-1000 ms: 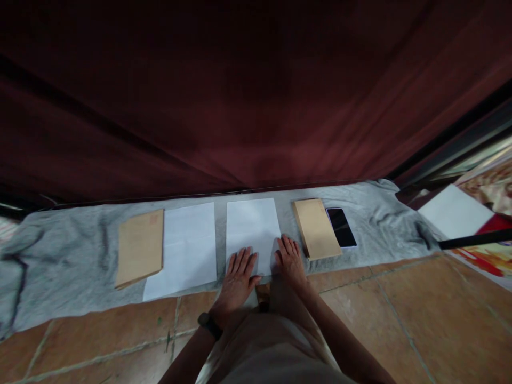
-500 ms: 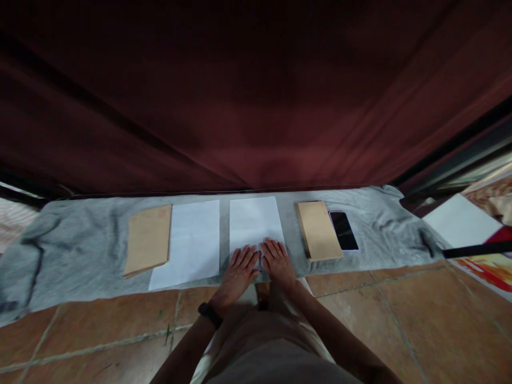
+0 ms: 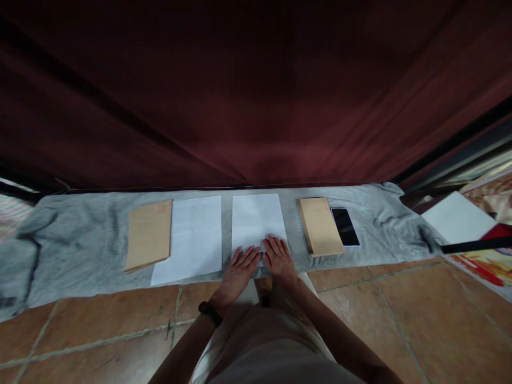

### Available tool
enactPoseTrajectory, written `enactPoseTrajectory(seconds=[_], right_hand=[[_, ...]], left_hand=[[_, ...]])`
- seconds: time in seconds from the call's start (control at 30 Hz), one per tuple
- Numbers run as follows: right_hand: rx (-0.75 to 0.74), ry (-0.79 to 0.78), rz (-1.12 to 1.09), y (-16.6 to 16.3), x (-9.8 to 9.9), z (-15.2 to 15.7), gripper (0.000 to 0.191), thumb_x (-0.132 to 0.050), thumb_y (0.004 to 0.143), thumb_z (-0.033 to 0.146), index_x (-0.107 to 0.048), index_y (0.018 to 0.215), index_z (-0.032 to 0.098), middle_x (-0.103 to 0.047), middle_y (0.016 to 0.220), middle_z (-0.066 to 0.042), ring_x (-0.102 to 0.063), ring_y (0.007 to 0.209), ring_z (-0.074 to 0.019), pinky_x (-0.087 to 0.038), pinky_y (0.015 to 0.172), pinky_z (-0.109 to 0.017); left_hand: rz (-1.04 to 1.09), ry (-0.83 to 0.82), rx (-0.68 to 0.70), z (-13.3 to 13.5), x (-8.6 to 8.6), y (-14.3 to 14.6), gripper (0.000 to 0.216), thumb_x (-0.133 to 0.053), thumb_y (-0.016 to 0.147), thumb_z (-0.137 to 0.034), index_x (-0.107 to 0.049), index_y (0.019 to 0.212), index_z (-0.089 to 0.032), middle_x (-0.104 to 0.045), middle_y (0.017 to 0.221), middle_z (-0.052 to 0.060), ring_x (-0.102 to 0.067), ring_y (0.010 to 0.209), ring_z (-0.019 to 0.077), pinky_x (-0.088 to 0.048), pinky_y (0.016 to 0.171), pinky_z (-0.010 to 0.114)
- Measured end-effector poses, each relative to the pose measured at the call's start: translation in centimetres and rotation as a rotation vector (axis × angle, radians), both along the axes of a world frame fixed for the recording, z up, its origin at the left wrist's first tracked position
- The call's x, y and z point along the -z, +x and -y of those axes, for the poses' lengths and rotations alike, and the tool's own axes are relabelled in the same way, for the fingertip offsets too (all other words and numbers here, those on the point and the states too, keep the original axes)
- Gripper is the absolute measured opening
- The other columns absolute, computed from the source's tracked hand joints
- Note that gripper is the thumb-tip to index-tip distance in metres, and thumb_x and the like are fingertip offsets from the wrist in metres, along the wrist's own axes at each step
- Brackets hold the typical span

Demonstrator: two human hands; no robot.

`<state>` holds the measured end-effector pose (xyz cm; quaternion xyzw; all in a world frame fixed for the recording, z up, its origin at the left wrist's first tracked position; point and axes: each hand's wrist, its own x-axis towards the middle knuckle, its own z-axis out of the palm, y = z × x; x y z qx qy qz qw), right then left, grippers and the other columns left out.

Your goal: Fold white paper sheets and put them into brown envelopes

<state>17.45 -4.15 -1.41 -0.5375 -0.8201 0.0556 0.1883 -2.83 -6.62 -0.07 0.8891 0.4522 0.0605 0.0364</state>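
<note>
A white sheet of paper (image 3: 258, 216) lies on the grey cloth in front of me. My left hand (image 3: 241, 271) rests on its lower left part, fingers stretched out and palm down. Flat on the lower right part is my right hand (image 3: 279, 260), its fingers slightly spread. The two thumbs nearly meet near the sheet's bottom edge. To the left is white paper (image 3: 198, 229), partly covered by brown envelopes (image 3: 149, 234). On the right lies a stack of brown envelopes (image 3: 321, 226).
A dark-screened phone (image 3: 345, 226) lies beside the right stack. The grey cloth (image 3: 92, 229) runs along a dark red curtain (image 3: 256, 122). Nearer to me is a tiled floor (image 3: 120, 320). A white board-like sheet (image 3: 459, 217) and a colourful printed item (image 3: 484, 272) lie far right.
Both hands remain flat on the sheet and have barely moved. The whole view has shifted slightly, so the things appear a little higher and further right.
</note>
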Motion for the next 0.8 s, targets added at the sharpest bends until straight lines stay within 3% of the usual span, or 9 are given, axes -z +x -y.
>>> enactPoseTrajectory(seconds=[0.43, 0.67, 0.8], right_hand=[[0.018, 0.007, 0.012, 0.1, 0.6, 0.3, 0.046, -0.045, 0.103, 0.028, -0.054, 0.147, 0.019, -0.050, 0.156, -0.012, -0.043, 0.146, -0.0274, -0.032, 0.121, -0.050], [0.017, 0.006, 0.001, 0.2, 0.3, 0.3, 0.048, -0.044, 0.103, 0.027, -0.051, 0.150, 0.020, -0.050, 0.156, -0.012, -0.042, 0.146, -0.0263, -0.032, 0.121, -0.050], [0.005, -0.012, 0.000, -0.3, -0.2, 0.4, 0.047, -0.041, 0.105, 0.027, -0.050, 0.151, 0.020, -0.049, 0.156, -0.010, -0.042, 0.147, -0.0250, -0.029, 0.123, -0.050]], left_hand=[[0.013, -0.009, -0.018, 0.0, 0.0, 0.0, 0.058, -0.036, 0.098, -0.007, -0.048, 0.150, -0.029, -0.049, 0.157, 0.004, -0.042, 0.148, 0.0194, -0.027, 0.126, 0.050], [0.053, -0.006, -0.065, 0.5, -0.9, 0.7, 0.049, -0.042, 0.103, -0.031, -0.046, 0.152, -0.022, -0.049, 0.157, 0.008, -0.039, 0.149, 0.0219, -0.027, 0.126, 0.049], [0.088, 0.015, -0.162, 0.2, -0.9, 1.9, 0.053, -0.034, 0.103, -0.025, -0.040, 0.155, -0.014, -0.045, 0.159, 0.013, -0.037, 0.151, 0.0223, -0.030, 0.126, 0.046]])
